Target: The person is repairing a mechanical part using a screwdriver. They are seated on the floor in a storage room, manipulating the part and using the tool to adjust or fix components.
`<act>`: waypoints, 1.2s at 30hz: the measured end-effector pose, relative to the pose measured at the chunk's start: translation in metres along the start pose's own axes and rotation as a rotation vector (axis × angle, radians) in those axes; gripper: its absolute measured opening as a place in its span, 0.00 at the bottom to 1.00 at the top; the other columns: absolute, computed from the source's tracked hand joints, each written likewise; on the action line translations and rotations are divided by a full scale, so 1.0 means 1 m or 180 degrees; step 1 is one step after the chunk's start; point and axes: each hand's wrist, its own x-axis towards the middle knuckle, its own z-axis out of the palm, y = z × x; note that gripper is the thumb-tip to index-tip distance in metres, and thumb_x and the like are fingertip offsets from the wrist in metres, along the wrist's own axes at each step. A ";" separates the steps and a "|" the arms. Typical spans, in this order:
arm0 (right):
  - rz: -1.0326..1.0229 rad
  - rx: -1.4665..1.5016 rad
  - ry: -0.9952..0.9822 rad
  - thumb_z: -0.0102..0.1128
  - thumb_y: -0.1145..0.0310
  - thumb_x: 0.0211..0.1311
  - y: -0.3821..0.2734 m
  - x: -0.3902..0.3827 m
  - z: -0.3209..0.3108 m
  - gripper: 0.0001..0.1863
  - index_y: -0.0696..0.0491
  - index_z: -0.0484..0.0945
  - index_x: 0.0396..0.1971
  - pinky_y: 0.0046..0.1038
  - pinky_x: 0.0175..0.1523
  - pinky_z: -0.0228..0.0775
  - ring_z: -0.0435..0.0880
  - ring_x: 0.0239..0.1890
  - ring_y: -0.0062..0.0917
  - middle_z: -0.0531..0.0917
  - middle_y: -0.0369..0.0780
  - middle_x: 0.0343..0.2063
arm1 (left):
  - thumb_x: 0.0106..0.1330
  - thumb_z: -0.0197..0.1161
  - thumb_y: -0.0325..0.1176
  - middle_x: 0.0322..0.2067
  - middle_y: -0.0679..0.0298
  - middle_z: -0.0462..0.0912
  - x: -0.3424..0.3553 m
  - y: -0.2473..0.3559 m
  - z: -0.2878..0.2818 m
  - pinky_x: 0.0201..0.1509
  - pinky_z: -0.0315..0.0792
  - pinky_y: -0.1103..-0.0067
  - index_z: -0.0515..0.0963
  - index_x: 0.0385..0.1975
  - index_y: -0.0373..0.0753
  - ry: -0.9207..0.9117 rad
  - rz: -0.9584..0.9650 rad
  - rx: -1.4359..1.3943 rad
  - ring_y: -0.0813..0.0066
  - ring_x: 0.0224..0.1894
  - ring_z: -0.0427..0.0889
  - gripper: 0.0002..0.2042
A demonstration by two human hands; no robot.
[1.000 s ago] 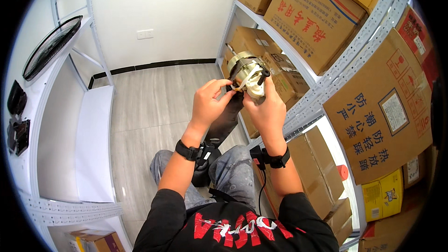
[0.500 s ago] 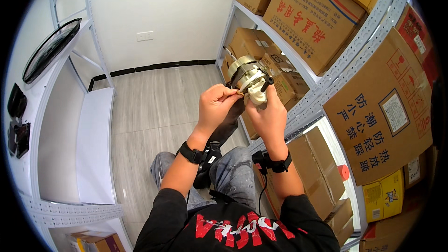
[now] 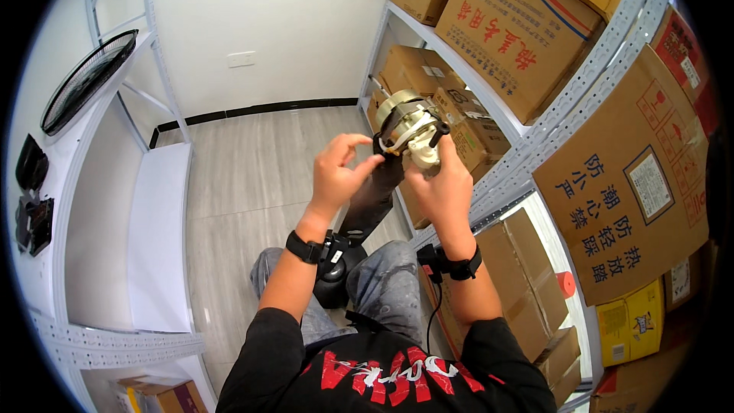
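In front of me is an exposed fan motor [image 3: 399, 109], a metal drum with a cream plastic gear housing [image 3: 423, 149] and a black knob [image 3: 439, 134] on its near side. It sits at the top of a black stand column [image 3: 368, 203] that rises from a round base between my knees. My right hand [image 3: 443, 187] grips the gear housing from the right, fingers partly hidden behind it. Just left of the motor, my left hand [image 3: 336, 172] is open, thumb and forefinger apart near a thin wire at the motor's edge. Both wrists wear black straps.
On the left, a white shelf holds a round black fan grille [image 3: 90, 80] and black plastic parts [image 3: 34, 222]. Metal shelves on the right carry cardboard boxes [image 3: 520, 30], with a large box [image 3: 623, 183] jutting close to my right arm. A red roll [image 3: 566, 284] lies beside it.
My left thumb and forefinger have come apart, and that hand has drawn slightly left from the motor. My right hand keeps its grip.
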 end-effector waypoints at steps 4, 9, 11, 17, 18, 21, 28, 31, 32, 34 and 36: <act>0.0050 0.0169 -0.0082 0.71 0.66 0.51 -0.001 0.003 -0.001 0.41 0.60 0.69 0.68 0.38 0.41 0.80 0.88 0.35 0.44 0.86 0.51 0.37 | 0.55 0.76 0.25 0.21 0.70 0.62 0.014 -0.022 -0.004 0.27 0.57 0.79 0.86 0.42 0.38 -0.0163 0.0105 0.0051 0.81 0.23 0.60 0.14; 0.0122 0.0050 0.0004 0.71 0.62 0.54 0.003 -0.001 0.000 0.34 0.56 0.74 0.62 0.40 0.39 0.79 0.88 0.36 0.47 0.87 0.51 0.34 | 0.56 0.71 0.26 0.21 0.67 0.66 0.024 -0.026 0.007 0.28 0.60 0.77 0.87 0.43 0.39 -0.0591 -0.0035 -0.0334 0.78 0.23 0.64 0.14; 0.0138 0.0147 -0.0102 0.71 0.62 0.55 0.002 0.000 -0.002 0.26 0.55 0.76 0.52 0.40 0.38 0.79 0.88 0.35 0.48 0.86 0.51 0.33 | 0.56 0.71 0.26 0.22 0.67 0.68 0.024 -0.025 0.009 0.28 0.61 0.78 0.87 0.44 0.39 -0.0578 -0.0145 -0.0432 0.79 0.24 0.64 0.14; 0.0076 0.0507 -0.0053 0.71 0.65 0.56 -0.001 0.001 -0.003 0.20 0.57 0.76 0.46 0.35 0.39 0.78 0.88 0.34 0.45 0.86 0.50 0.33 | 0.56 0.71 0.31 0.26 0.61 0.79 0.031 -0.030 0.006 0.34 0.72 0.72 0.87 0.39 0.39 -0.0702 0.0454 0.0094 0.65 0.28 0.78 0.11; 0.0054 0.0521 -0.0063 0.71 0.66 0.56 0.000 0.001 -0.004 0.20 0.57 0.76 0.45 0.34 0.39 0.78 0.88 0.35 0.45 0.86 0.50 0.33 | 0.56 0.71 0.32 0.27 0.60 0.80 0.035 -0.032 0.004 0.35 0.74 0.71 0.87 0.38 0.39 -0.0759 0.0609 0.0117 0.62 0.30 0.80 0.10; 0.0047 0.0620 -0.0111 0.70 0.67 0.57 0.007 0.001 -0.001 0.20 0.57 0.77 0.48 0.32 0.41 0.78 0.89 0.36 0.42 0.87 0.48 0.34 | 0.56 0.72 0.33 0.28 0.59 0.81 0.038 -0.034 0.001 0.37 0.76 0.68 0.87 0.36 0.39 -0.0927 0.0652 0.0086 0.58 0.32 0.81 0.10; 0.0175 0.0527 -0.0152 0.70 0.67 0.58 0.003 0.000 -0.002 0.24 0.55 0.77 0.55 0.32 0.41 0.77 0.88 0.34 0.38 0.88 0.47 0.38 | 0.58 0.72 0.34 0.26 0.61 0.80 0.040 -0.035 0.001 0.36 0.73 0.67 0.86 0.35 0.39 -0.1082 0.0931 0.0221 0.58 0.32 0.81 0.08; -0.0012 0.0378 -0.0135 0.69 0.67 0.59 0.006 0.003 0.001 0.26 0.54 0.76 0.58 0.31 0.40 0.77 0.88 0.33 0.35 0.88 0.46 0.39 | 0.59 0.71 0.35 0.26 0.62 0.79 0.039 -0.036 0.001 0.38 0.73 0.66 0.84 0.31 0.39 -0.0959 0.1306 0.0419 0.59 0.33 0.81 0.07; 0.0054 0.0424 -0.0162 0.69 0.67 0.60 0.006 0.003 0.001 0.26 0.54 0.76 0.59 0.31 0.41 0.77 0.87 0.33 0.34 0.88 0.46 0.39 | 0.59 0.70 0.36 0.26 0.62 0.79 0.038 -0.036 0.001 0.39 0.73 0.66 0.83 0.29 0.39 -0.0890 0.1443 0.0480 0.59 0.33 0.81 0.07; 0.0183 0.0504 -0.0219 0.69 0.67 0.60 0.002 0.004 -0.001 0.27 0.54 0.75 0.59 0.31 0.41 0.77 0.87 0.33 0.32 0.88 0.45 0.39 | 0.60 0.69 0.34 0.27 0.64 0.78 0.035 -0.036 0.003 0.40 0.72 0.67 0.81 0.28 0.39 -0.0777 0.1553 0.0503 0.61 0.34 0.80 0.06; 0.0317 0.0570 -0.0268 0.69 0.67 0.61 0.003 0.001 -0.002 0.27 0.54 0.75 0.60 0.31 0.42 0.78 0.87 0.35 0.30 0.88 0.46 0.39 | 0.60 0.69 0.32 0.27 0.64 0.77 0.032 -0.036 0.003 0.40 0.71 0.68 0.81 0.29 0.39 -0.0646 0.1664 0.0452 0.62 0.33 0.79 0.05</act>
